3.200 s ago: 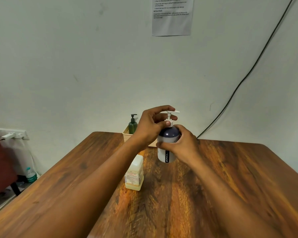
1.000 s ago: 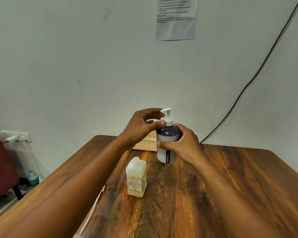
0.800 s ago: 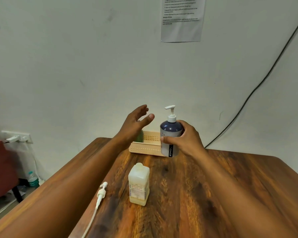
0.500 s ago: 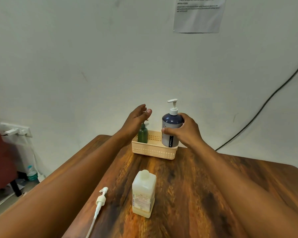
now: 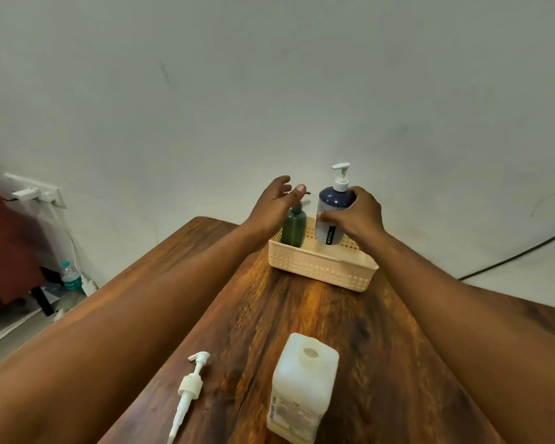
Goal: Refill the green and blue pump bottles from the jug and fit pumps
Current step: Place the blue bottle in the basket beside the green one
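Right hand (image 5: 358, 216) holding blue bottle (image 5: 332, 216) over far basket (image 5: 321, 267); left hand (image 5: 274, 203) wide, empty. Next: lowering gently beside green bottle (image 5: 293, 227).

The basket (image 5: 321, 267) is sitting at the far end of the tabletop (image 5: 382, 347), close to the wall (image 5: 269, 91). Inside it, the green bottle (image 5: 293, 227) is taking up the left end and the blue bottle (image 5: 332, 216) is filling the middle, leaving its right end free. Nearer, the jug (image 5: 302, 386) and a loose pump (image 5: 189, 386) are standing apart, leaving bare wood between them and the basket.
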